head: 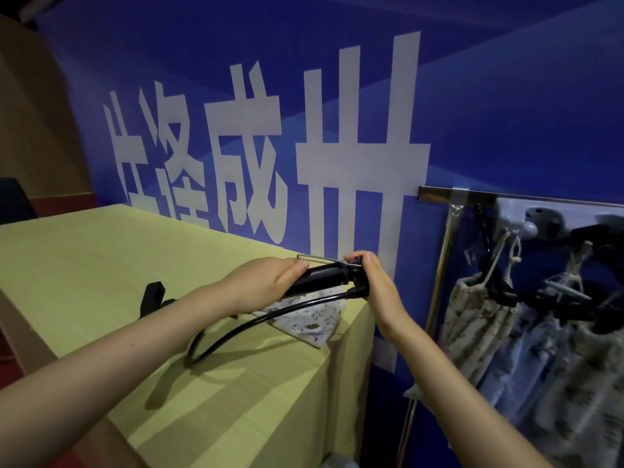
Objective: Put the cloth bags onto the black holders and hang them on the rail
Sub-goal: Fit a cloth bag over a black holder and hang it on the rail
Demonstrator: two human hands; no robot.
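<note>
I hold a black holder [324, 276] above the right end of the yellow-green table [101, 265]. My left hand [270, 282] grips its thick barrel from the left. My right hand [374, 282] grips its right end, thumb on top. A black flexible neck [243, 327] curves from the holder down to the tabletop, toward a black clamp [153, 297]. A white printed cloth bag [307, 319] lies flat on the table under the holder. The metal rail [479, 195] runs along the blue wall at the right, with several cloth bags [472, 319] hanging from black holders there.
A blue wall [506, 113] with large white characters stands right behind the table. The rail's chrome upright [439, 282] stands close beside the table's right edge. A dark object [13, 201] sits beyond the table at the far left.
</note>
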